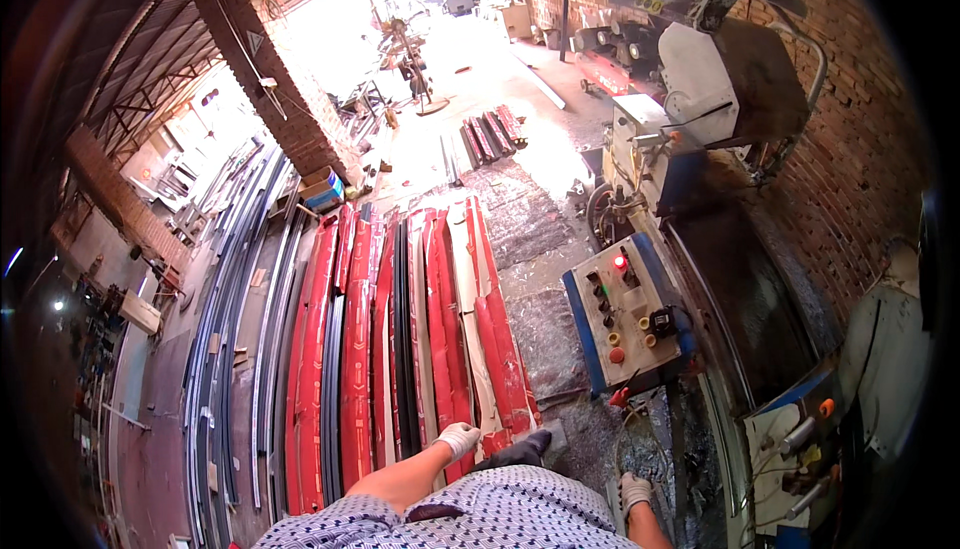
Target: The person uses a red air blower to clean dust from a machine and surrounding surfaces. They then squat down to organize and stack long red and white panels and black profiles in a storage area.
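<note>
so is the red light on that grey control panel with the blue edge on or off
On: the small red lamp near the top of the grey control panel glows brighter than the buttons around it.

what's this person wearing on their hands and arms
Both hands wear pale, whitish knit work gloves: the left hand and the right hand. The forearms are bare. A short-sleeved shirt in white with a small dark repeating print covers the upper arms.

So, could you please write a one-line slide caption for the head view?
Gloved left hand above long red-wrapped metal profiles; gloved right hand below blue-edged button control panel.
</note>
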Motion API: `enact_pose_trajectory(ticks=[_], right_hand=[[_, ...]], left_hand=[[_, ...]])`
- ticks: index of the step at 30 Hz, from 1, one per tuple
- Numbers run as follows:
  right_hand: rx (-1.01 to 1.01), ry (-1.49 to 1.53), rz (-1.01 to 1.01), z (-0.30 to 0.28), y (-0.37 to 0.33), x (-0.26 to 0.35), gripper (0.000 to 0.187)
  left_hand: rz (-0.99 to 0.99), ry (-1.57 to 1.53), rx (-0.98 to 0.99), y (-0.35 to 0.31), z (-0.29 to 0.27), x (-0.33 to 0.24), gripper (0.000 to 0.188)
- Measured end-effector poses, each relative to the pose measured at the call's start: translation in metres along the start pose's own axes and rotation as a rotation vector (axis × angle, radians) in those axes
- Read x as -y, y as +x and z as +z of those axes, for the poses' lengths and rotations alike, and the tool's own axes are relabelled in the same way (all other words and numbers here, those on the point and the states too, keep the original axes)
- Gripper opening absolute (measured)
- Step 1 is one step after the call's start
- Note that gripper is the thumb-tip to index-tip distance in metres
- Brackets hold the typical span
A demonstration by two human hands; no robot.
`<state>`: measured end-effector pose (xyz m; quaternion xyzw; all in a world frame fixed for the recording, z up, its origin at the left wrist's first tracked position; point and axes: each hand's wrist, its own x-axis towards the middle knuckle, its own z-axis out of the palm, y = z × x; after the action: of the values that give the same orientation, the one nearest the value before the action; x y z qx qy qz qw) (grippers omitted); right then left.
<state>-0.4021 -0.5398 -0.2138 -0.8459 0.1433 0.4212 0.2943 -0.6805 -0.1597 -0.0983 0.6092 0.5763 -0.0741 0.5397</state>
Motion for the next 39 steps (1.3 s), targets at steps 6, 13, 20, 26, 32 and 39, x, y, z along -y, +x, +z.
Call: enact_pose_trajectory(ticks=[6, 13, 20, 26, 32, 39], right_hand=[[0.000, 0.032, 0.053, -0.024, -0.028, -0.027, 0.044], [-0.048, 0.146, 0.108, -0.028, -0.051, -0.046, 0.028], [0.028, -0.119, -0.008, -0.004, -0.108, 0.057, 0.015], [0.048, -0.339, -0.269, 0.067, -0.132, 0.177, 0.033], [0.222, -0.113, -0.280, 0.143, -0.090, 0.266, 0.022], [0.272, -0.136, -0.338, 0.188, -0.097, 0.368, 0.018]], left_hand=[[-0.072, 0.248, 0.038, -0.012, -0.004, 0.032, 0.039], [0.024, 0.237, 0.102, 0.030, -0.012, 0.009, 0.044], [0.095, 0.005, 0.097, 0.087, -0.039, -0.061, 0.030], [0.019, -0.038, 0.071, 0.126, -0.111, -0.042, 0.028], [-0.157, -0.229, -0.030, 0.133, -0.182, -0.011, 0.029], [-0.210, -0.406, -0.138, 0.136, -0.226, 0.037, 0.027]])
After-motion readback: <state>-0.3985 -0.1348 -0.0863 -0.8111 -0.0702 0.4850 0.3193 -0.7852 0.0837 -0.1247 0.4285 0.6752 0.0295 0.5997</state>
